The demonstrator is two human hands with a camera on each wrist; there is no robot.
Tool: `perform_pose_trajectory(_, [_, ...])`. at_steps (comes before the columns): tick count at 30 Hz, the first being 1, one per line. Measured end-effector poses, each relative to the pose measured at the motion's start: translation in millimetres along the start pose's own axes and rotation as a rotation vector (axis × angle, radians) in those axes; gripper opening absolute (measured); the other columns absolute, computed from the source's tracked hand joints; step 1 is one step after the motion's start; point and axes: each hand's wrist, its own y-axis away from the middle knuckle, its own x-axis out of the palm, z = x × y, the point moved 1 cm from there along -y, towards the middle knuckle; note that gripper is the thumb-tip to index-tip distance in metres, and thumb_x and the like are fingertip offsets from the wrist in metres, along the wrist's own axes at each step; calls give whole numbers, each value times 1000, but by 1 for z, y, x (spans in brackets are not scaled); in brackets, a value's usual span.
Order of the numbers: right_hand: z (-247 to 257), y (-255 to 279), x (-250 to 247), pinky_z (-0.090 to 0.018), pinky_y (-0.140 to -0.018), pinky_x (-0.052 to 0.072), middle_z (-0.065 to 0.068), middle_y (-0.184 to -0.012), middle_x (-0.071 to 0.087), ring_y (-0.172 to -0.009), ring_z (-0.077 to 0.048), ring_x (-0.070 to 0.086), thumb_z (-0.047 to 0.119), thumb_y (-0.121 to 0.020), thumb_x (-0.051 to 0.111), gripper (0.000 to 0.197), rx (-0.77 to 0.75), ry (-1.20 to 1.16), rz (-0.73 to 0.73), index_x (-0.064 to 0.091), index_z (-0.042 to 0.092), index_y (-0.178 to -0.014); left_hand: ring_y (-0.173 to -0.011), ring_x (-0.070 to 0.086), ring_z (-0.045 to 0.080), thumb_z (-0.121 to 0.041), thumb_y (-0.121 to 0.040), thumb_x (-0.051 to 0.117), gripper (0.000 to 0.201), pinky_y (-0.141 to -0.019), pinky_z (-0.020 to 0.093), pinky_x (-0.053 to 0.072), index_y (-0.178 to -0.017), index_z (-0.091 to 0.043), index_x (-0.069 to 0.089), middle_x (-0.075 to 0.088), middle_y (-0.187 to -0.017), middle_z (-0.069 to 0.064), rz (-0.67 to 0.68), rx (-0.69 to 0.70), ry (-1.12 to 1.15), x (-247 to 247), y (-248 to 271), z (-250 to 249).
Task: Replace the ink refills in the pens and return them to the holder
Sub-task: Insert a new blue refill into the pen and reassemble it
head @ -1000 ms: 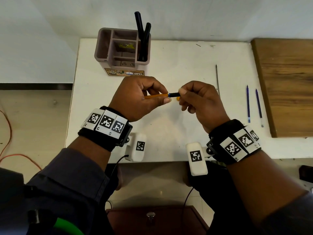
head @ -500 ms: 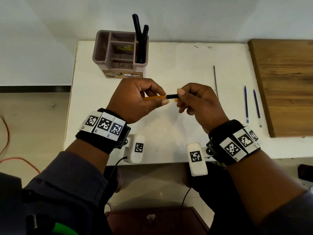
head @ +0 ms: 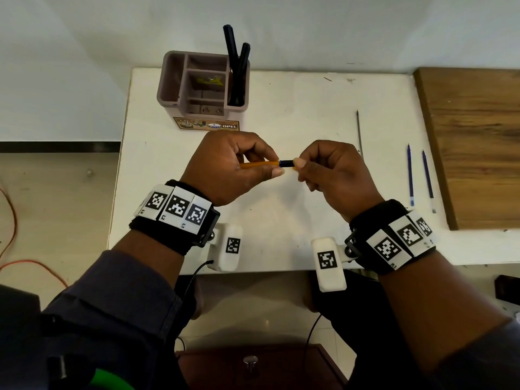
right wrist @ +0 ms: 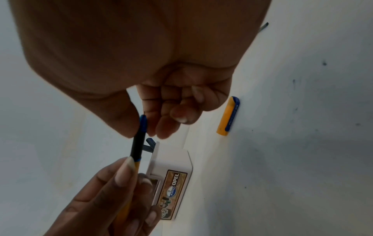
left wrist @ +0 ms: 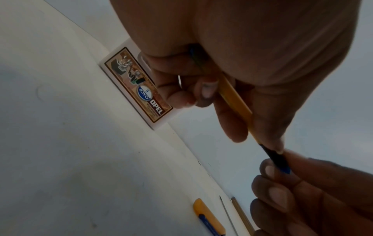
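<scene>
- Hands: two; your left hand (head: 225, 167) grips one yellow pen (head: 260, 165) above the table, fingers of your right hand (head: 334, 175) pinch its black tip.
- Holder (head: 168, 80): one, two black pens (head: 236, 68) inside.
- Refills: two blue (head: 410, 175), one thin grey (head: 359, 133); one yellow cap (right wrist: 227, 116).
- White table (head: 295, 108) against a pale wall; wooden board (head: 475, 142) at right.

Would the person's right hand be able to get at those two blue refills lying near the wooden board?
Probably yes. The two blue refills lie in the open on the white table, with nothing between them and the right hand. But it is busy pinching the pen's black tip section and must let go first.
</scene>
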Motion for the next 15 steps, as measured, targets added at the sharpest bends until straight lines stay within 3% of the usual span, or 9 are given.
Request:
perform_pose_trajectory(2, [-2,-1,0,-27,-53,40,-1,-60,66,-53,-20,50,33,-92,67,29,-2,39,-2,66,15,-69,-63,60,-1,-34,-78,83,12,-57,10,40,-85,-31,74,67,-72,-18,1,0,1,0,0,0])
perform_pose_trajectory(4, [-1,-1,-1,-25,-53,40,-2,-62,66,-52,-19,50,37,-91,66,29,-2,36,-1,66,17,-69,-64,60,-2,-34,-78,83,12,-58,9,39,-86,-29,74,67,-72,-19,1,3,3,0,0,-1])
perform_pose_trajectory(7, [-1,-1,-3,-20,-52,40,-6,-65,66,-52,-17,51,28,-87,68,20,-26,-6,1,66,13,-75,-64,60,1,-35,-77,83,13,-58,14,41,-86,-29,75,68,-73,-15,-3,6,6,0,0,0])
perform_pose_trajectory(15, [-2,-1,-4,-25,-52,40,-4,-63,66,-51,-20,50,31,-91,64,29,-46,43,1,66,10,-72,-63,59,1,-36,-77,84,13,-58,14,41,-85,-30,75,69,-73,-12,-2,-4,0,-1,0,-1])
